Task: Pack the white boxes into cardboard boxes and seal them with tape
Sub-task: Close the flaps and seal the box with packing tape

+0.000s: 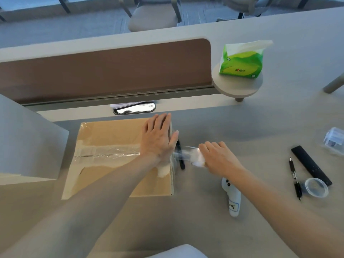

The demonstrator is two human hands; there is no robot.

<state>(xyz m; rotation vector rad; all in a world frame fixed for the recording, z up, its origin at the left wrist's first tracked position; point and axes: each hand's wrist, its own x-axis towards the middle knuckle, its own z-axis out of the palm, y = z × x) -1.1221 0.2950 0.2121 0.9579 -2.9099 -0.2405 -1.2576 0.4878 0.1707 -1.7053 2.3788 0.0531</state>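
Observation:
A closed cardboard box (108,135) lies on the desk with a strip of clear tape (108,152) along its middle seam. My left hand (158,136) presses flat on the box's right end, fingers spread. Just right of the box, my right hand (219,157) grips a roll of clear tape (196,157), blurred, with tape stretched from the roll to the box edge. A black pen-like object (181,161) lies on the desk beneath the stretched tape. No white boxes show.
A white handheld device (232,196) lies near my right forearm. At the right are a black pen (295,178), a black remote (310,164), a small clear lidded cup (316,187) and a clear packet (334,138). A green tissue pack (242,62) sits on a round shelf. A brown divider (104,71) stands behind the box.

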